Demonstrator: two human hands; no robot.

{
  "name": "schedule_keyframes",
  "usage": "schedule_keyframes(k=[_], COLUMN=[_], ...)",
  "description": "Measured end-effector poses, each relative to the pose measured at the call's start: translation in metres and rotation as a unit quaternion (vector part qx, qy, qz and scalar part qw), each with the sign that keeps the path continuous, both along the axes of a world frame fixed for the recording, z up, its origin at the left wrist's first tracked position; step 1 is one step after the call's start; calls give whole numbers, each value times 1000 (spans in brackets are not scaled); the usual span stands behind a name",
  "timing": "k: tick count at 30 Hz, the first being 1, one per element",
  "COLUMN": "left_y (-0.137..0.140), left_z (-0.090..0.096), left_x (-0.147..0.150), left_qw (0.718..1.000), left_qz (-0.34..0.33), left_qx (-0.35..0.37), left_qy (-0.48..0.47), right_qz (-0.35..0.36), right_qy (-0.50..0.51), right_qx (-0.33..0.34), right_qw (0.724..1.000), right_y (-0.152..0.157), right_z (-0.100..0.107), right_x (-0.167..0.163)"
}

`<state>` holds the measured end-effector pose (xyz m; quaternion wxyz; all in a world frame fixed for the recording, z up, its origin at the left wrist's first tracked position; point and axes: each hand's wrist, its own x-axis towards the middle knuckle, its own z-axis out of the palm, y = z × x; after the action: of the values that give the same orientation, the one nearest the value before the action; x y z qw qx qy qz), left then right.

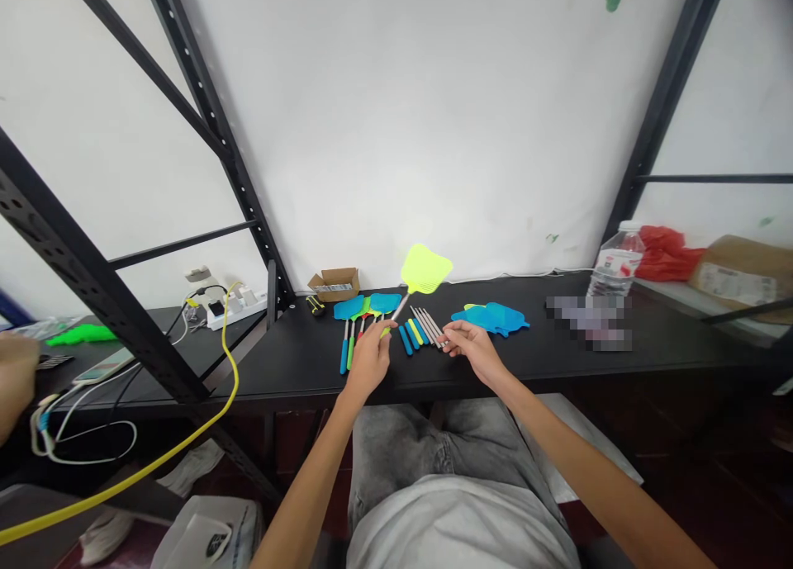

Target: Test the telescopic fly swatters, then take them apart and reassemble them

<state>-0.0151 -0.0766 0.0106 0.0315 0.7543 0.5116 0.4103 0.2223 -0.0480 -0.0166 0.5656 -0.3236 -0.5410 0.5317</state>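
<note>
My left hand (372, 350) is closed around the handle of a yellow-green fly swatter (426, 269), whose head points up and to the right above the table. With thumb and fingers pinched, my right hand (471, 344) is at the lower ends of several thin metal rods (427, 325); the rod at its fingertips is partly covered. Between my hands lies a row of blue and yellow handle grips (410, 336). Assembled fly swatters (350, 309) with blue, green and red parts rest by my left hand. Loose blue swatter heads (499, 317) lie right of my right hand.
A small open cardboard box (334, 284) and a yellow-black tape measure (315, 305) stand at the back left. A water bottle (616, 263) is on the right. Black shelf posts (248, 193) and a yellow cable (230, 362) run on the left, where another person's hand (16, 379) shows.
</note>
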Motion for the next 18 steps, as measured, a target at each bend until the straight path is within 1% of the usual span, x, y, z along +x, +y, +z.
schedule_keyframes(k=[2,4,6,11,16,18], left_y=[6,10,14,18,16,14], left_z=[2,3,3,6,12,15], left_x=[-16,-32,-47,-83,-115,-121], left_qw=[999,996,990,975,964,963], left_qz=[33,78,120,198,216,219], left_qx=[-13,-41,-68,-103,-152,-154], left_qy=[-15,-17,-7,-16,-25,-33], right_qz=[1,5,9,15,17,18], right_qy=[-3,-5,-7,-9,-13,-14], right_qx=[2,2,2,5,8,10], right_qw=[1000,1000,1000,1000,1000,1000], right_y=[0,0,1,1,2,1], right_z=[0,0,0,0,0,0], right_x=[0,0,0,0,0,0])
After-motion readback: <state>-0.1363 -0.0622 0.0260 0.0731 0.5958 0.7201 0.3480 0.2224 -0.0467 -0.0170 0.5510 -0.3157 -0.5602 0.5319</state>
